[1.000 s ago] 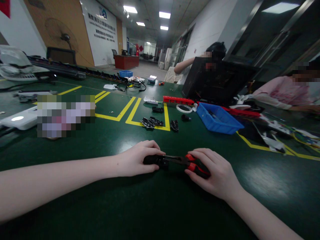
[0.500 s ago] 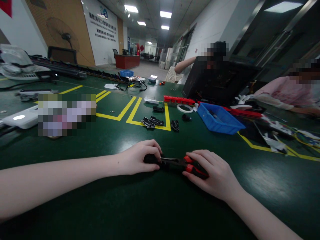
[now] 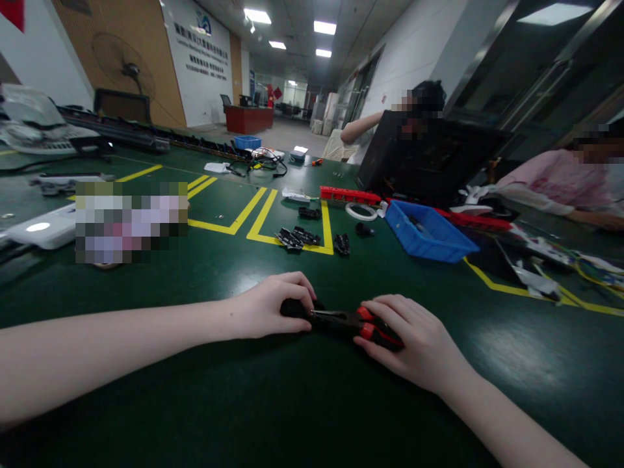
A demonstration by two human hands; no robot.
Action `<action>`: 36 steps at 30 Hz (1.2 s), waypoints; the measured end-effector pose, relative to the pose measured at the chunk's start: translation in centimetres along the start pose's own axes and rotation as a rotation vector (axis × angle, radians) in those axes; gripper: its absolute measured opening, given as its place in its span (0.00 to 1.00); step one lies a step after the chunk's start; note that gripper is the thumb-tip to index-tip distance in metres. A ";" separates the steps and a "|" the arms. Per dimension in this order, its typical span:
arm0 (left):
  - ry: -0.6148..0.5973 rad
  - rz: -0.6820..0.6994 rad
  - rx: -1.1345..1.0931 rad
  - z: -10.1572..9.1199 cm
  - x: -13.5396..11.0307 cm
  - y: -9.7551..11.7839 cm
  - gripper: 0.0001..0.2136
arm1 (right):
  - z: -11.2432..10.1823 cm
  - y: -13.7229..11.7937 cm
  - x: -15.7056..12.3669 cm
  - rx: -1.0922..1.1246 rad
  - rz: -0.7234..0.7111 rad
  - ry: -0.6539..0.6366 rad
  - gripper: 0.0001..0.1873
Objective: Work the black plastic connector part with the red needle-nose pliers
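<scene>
In the head view, my right hand [image 3: 414, 335] is closed around the red and black handles of a pair of long-nose pliers [image 3: 366, 324]. Their narrow metal jaws point left, toward my left hand [image 3: 275, 305]. That hand is closed on a small black part [image 3: 294, 308], mostly covered by my fingers. The plier tips meet the part at my fingertips; whether they grip it I cannot tell. Beyond my hands lie several black plastic pieces [image 3: 297, 238], another black piece [image 3: 342, 244] and a short black cylinder [image 3: 364, 229].
A blue bin [image 3: 429, 234] stands at the right, near a white ring-shaped coil [image 3: 361, 211] and a red strip [image 3: 348, 195]. A large black panel [image 3: 429, 149] rises behind them. At left lies a white power strip [image 3: 46, 226]. Two people sit across the table.
The pliers and my right hand have shifted very slightly left. My left hand keeps its hold on the black part in nearly the same place.
</scene>
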State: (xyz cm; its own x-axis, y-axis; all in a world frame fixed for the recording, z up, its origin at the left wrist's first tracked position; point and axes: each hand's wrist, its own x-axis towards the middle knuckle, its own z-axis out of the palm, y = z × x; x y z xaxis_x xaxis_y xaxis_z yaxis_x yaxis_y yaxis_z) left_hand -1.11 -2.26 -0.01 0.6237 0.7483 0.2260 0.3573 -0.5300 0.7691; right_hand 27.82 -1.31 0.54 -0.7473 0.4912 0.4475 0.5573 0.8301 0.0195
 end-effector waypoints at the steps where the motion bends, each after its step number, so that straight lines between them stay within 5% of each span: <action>1: -0.002 0.000 0.000 0.0 0.0 0.0 0.05 | 0.0 0.0 0.0 0.005 0.000 -0.002 0.18; 24: -0.018 0.002 -0.003 -0.1 0.0 0.0 0.04 | -0.3 -0.2 0.0 0.009 0.014 0.010 0.18; 36: -0.027 0.009 -0.011 0.0 -0.1 0.1 0.05 | -0.4 -0.6 0.1 0.044 0.084 -0.107 0.16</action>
State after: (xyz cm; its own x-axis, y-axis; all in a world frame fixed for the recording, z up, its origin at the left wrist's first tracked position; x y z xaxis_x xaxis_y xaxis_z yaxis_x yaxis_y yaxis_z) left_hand -1.14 -2.37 0.03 0.6453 0.7326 0.2166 0.3440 -0.5319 0.7738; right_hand 27.52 -1.89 0.94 -0.7343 0.5828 0.3482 0.6049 0.7945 -0.0540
